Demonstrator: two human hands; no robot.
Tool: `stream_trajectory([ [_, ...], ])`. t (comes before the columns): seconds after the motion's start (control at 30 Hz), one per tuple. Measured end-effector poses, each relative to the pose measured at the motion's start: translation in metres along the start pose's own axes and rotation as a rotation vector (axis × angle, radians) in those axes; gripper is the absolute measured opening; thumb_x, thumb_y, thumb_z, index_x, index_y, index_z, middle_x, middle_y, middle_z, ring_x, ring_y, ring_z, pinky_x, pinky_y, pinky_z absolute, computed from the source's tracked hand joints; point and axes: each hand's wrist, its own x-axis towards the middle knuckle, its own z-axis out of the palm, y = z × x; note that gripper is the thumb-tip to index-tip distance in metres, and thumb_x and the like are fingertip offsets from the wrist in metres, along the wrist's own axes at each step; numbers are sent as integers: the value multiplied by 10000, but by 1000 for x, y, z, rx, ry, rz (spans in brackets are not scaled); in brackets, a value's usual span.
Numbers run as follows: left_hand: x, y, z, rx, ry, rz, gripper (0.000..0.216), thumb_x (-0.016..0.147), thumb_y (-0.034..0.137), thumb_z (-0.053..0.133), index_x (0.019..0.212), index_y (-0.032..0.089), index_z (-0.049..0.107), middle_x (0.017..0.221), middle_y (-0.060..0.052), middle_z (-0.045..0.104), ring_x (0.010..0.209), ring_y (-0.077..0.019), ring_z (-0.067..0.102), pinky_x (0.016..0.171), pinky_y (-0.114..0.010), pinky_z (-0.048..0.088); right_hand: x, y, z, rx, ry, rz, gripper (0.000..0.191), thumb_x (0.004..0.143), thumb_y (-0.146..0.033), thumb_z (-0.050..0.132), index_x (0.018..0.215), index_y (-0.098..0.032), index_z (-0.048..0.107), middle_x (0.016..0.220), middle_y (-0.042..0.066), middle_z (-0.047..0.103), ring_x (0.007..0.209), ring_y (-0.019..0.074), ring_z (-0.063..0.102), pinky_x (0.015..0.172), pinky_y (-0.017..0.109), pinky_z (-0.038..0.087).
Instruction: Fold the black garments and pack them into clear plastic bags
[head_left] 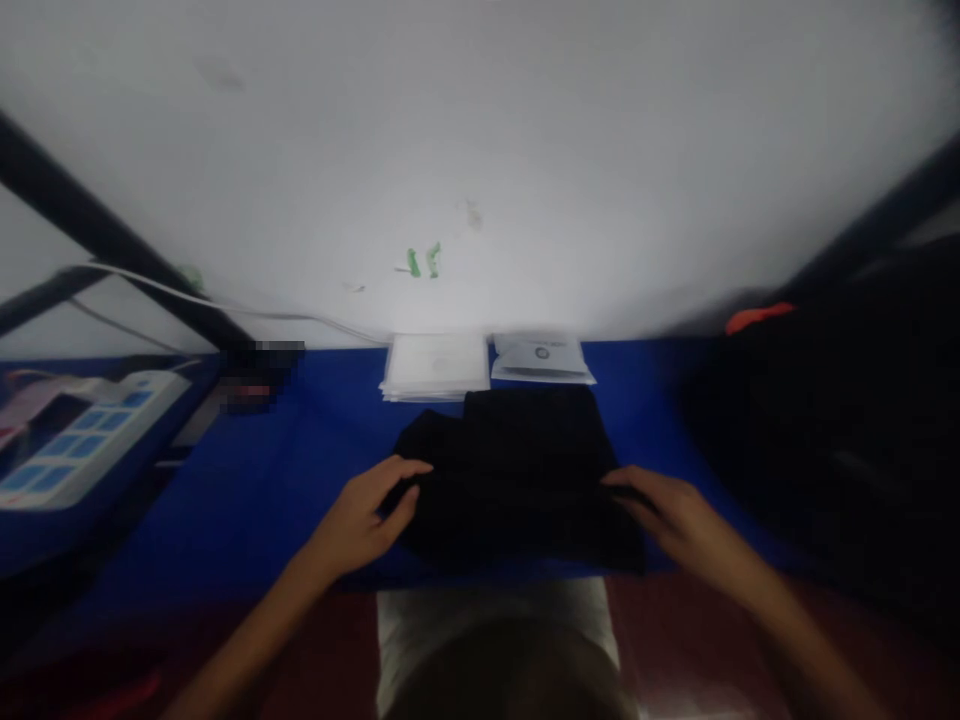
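A folded black garment (517,470) lies on the blue table, its exact kind lost in the dark. My left hand (371,510) is at its left side, with thumb and forefinger closed on a bit of the dark cloth. On the right edge, my right hand (664,505) pinches the cloth between its fingers; the thumb is partly hidden. Just beyond the garment lie a stack of white plastic packets (437,365) and a clear bag with a round dark mark (541,358).
The blue tabletop (285,480) meets a scuffed white wall (480,150). A power strip (90,440) with blue sockets sits at the left, near a white cable (277,315). A large black heap (840,450) with an orange patch (757,318) fills the right.
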Motion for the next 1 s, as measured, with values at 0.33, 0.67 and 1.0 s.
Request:
stream_trajectory([
  [0.33, 82, -21, 5, 341, -230, -223, 308, 855, 275, 566, 1158, 220, 585, 1025, -63, 667, 950, -259, 637, 754, -365, 521, 103, 50, -5, -310, 77, 38, 294, 902, -376, 581, 1114, -173, 595, 1045, 107, 671, 918, 253, 652, 783, 355, 518],
  [0.67, 139, -6, 43, 352, -197, -163, 175, 871, 272, 586, 1030, 202, 614, 1038, -89, 590, 1011, -259, 554, 744, -325, 480, 129, 43, 2, -656, 126, -42, 212, 955, -205, 437, 1072, -201, 614, 1156, 127, 568, 1017, 244, 544, 665, 277, 479],
  [1.0, 99, 10, 19, -35, -81, 135, 148, 833, 131, 504, 945, 205, 567, 955, -39, 598, 926, -192, 562, 851, -350, 467, 68, 26, -28, -287, 43, -259, 142, 852, -157, 492, 965, -218, 551, 1084, 80, 628, 982, 213, 611, 789, 307, 485],
])
